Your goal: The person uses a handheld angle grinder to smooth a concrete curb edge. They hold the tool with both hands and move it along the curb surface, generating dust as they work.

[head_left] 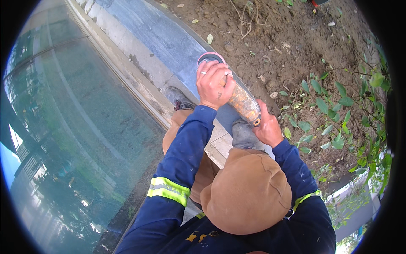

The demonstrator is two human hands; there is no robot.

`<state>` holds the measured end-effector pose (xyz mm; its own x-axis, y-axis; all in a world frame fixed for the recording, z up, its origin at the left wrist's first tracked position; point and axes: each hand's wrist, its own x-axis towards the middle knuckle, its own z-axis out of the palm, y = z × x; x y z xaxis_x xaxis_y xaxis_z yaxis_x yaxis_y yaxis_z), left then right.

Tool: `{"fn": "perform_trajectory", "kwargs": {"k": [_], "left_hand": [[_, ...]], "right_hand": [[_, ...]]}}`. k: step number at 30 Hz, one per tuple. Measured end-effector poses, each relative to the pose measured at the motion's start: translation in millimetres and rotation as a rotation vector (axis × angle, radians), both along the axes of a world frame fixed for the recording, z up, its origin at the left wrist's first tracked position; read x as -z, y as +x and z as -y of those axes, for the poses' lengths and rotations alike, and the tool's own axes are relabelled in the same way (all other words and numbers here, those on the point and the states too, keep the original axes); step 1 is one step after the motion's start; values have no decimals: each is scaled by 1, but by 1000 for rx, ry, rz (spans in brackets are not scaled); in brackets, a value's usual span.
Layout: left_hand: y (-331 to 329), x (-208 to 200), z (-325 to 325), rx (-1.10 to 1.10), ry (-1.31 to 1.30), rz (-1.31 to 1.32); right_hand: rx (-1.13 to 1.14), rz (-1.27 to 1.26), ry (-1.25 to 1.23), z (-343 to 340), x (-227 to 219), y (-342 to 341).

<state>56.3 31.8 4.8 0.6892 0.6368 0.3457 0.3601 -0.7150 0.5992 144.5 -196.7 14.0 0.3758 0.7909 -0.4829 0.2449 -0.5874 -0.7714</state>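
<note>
No words or numbers can be read. Yellow print [198, 237] stands on the chest of the dark blue jacket [245, 243], low at six o'clock; it shows only in part, bent and foreshortened by the folds of the cloth, and its letters or shapes cannot be made out. Small dark marks [219, 95] sit on the left hand [213, 84] near the wrist, a little off the middle toward one o'clock, too tiny to tell as letters. The casing of the power tool [244, 104], toward two o'clock, is patchy orange and grey, with no legible label.
</note>
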Motion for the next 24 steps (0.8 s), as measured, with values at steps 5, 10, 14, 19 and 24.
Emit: {"fn": "perform_trajectory", "kwargs": {"k": [5, 10, 14, 19, 24], "left_hand": [[1, 0, -22, -8, 22, 15], [-19, 1, -27, -50, 55, -21], [-28, 1, -13, -55, 21, -40], [-20, 0, 0, -29, 6, -40], [-3, 0, -8, 3, 8, 9]], "right_hand": [[-15, 12, -5, -24, 0, 2], [-59, -13, -49, -35, -7, -4], [-74, -44, -48, -23, -7, -9], [-41, -71, -65, -8, -8, -7], [-32, -24, -79, -10, -4, 2]]}}
